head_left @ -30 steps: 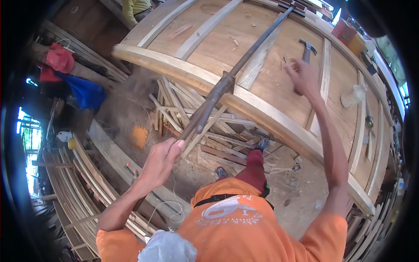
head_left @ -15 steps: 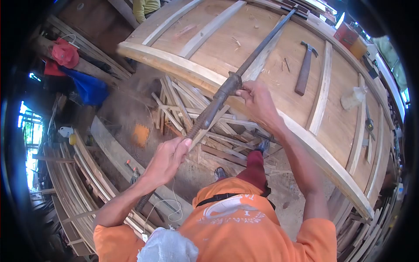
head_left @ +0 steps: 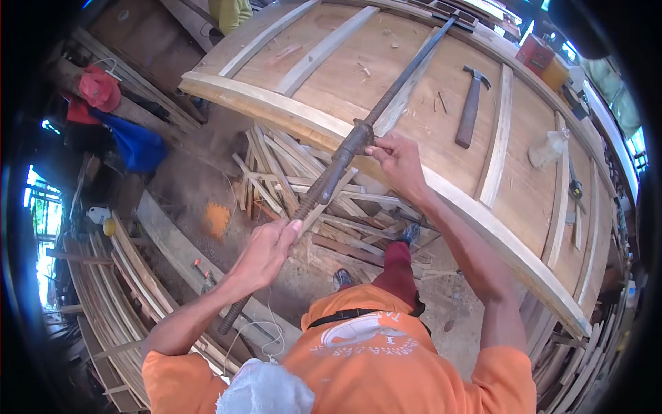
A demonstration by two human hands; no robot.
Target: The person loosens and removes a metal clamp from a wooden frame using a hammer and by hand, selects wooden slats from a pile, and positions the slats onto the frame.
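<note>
A long metal bar clamp [head_left: 403, 79] lies slantwise over the wooden panel [head_left: 386, 52], its threaded end sticking out past the near edge toward me. My left hand [head_left: 265, 252] is closed around the threaded rod, below the panel's edge. At the edge, my right hand [head_left: 400, 165] pinches with thumb and fingers at the clamp's thick sliding part [head_left: 354, 141]. Exactly what those fingertips grip is partly hidden. A claw hammer [head_left: 471, 110] rests on the panel to the right of the bar.
Wooden battens [head_left: 498, 138] cross the panel. A cloudy plastic container [head_left: 547, 148] stands at its right. Scrap wood [head_left: 276, 172] is heaped under the near edge, and long boards [head_left: 103, 303] lie at left. Another person's yellow sleeve [head_left: 231, 14] shows at the top.
The whole view has shifted slightly, so the panel and hammer appear a little farther left. Both hands stay at the clamp with nearly the same hold.
</note>
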